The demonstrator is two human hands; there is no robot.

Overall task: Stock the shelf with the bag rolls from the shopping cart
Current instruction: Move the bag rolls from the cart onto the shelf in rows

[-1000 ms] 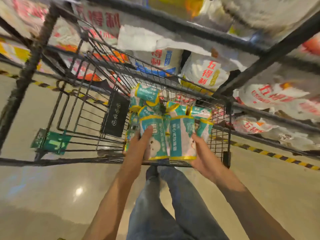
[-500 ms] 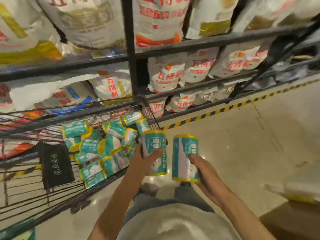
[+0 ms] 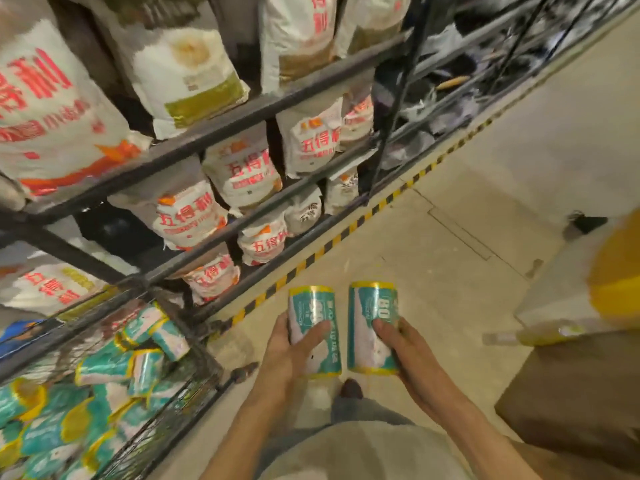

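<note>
Fingers (image 3: 313, 332) of our left hand (image 3: 287, 355) curl round 1 bag roll (image 3: 313, 327), and those of our right hand (image 3: 412, 358) clamp a 2nd bag roll (image 3: 372, 323); both rolls stand upright, side by side and just apart, low in the centre of the frame above the floor (image 3: 433, 258).

At lower left the shopping cart (image 3: 204, 382) holds a heap of further teal-and-yellow rolls (image 3: 104, 368), so we judge the stocking far from finished. This looks to us like the carry step: 2 rolls lifted out, none placed yet.

Farther off, from upper left toward the centre, the dark shelf rack (image 3: 242, 109) is packed with white sacks (image 3: 187, 216), and a yellow-and-black stripe (image 3: 332, 242) runs along its foot. At right a blurred tan box (image 3: 585, 393) sits nearby.

We cannot tell which shelf takes the rolls. Next we need to find a free spot, reach there and set each roll down without loosening either grip early.
</note>
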